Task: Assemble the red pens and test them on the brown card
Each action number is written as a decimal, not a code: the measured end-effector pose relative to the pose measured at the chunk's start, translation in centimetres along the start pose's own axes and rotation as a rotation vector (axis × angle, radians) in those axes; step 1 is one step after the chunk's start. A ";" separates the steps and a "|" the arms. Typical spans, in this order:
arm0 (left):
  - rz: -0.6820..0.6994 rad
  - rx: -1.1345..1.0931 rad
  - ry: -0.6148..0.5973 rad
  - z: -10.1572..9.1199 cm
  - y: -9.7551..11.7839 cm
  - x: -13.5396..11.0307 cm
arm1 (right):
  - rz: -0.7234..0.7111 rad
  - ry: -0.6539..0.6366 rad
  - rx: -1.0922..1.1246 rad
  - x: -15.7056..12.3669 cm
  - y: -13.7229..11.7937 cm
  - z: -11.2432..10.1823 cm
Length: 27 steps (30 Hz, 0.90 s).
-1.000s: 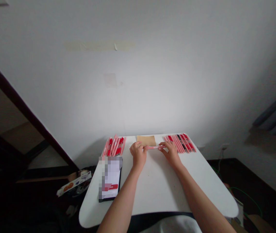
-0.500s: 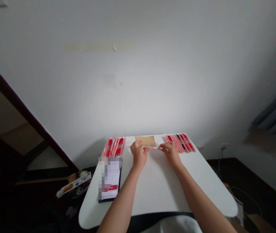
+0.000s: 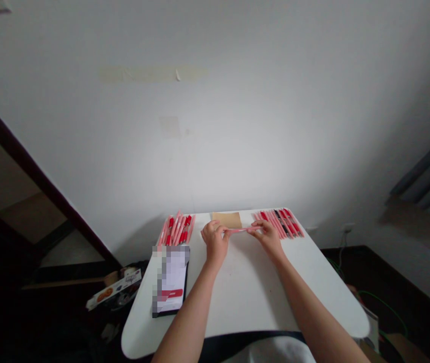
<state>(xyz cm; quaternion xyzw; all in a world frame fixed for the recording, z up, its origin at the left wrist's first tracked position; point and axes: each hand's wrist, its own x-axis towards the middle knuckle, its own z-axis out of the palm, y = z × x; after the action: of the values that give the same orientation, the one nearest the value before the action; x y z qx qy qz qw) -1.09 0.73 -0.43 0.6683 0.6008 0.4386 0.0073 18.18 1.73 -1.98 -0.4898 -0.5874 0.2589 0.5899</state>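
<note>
A slim pink pen (image 3: 239,230) is held level between my two hands above the far half of the white table. My left hand (image 3: 215,238) pinches one end, its fingers closed. At the other end my right hand (image 3: 267,234) grips the pen between thumb and fingers. Just beyond the pen lies a tan rectangle of paper or card (image 3: 227,220). To the right, a row of pink, red and black pens (image 3: 281,223) lies side by side. A looser bunch of pink and red pens (image 3: 177,229) rests at the far left.
A phone (image 3: 171,282) with a partly blurred screen lies at the table's left side, beside my left forearm. The white table (image 3: 245,302) stands against a pale wall (image 3: 237,126). Boxes and clutter (image 3: 114,290) sit on the floor at left.
The pen has turned slightly in my fingers, and my right fingers have shifted a little along its end. Both hands stay in nearly the same place.
</note>
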 end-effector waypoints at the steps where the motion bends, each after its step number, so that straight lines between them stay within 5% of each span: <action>1: 0.001 0.000 0.001 0.0 0.0 0.0 | 0.024 0.000 0.039 0.0 -0.1 0.0; 13: 0.074 -0.064 -0.067 0.0 0.3 -0.3 | 0.152 -0.094 0.446 -0.3 -1.0 0.3; 21: 0.083 -0.041 -0.121 -0.2 0.6 -0.2 | 0.415 -0.157 1.147 -0.3 -2.3 -0.4; 27: -0.009 0.026 -0.234 -0.3 0.7 -0.4 | 0.483 -0.139 1.348 0.0 -2.6 -1.5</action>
<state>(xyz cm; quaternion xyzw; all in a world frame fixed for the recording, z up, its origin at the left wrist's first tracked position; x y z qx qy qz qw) -0.68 0.09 -0.08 0.7122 0.6046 0.3495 0.0708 18.86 0.30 0.55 -0.1176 -0.2112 0.7190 0.6516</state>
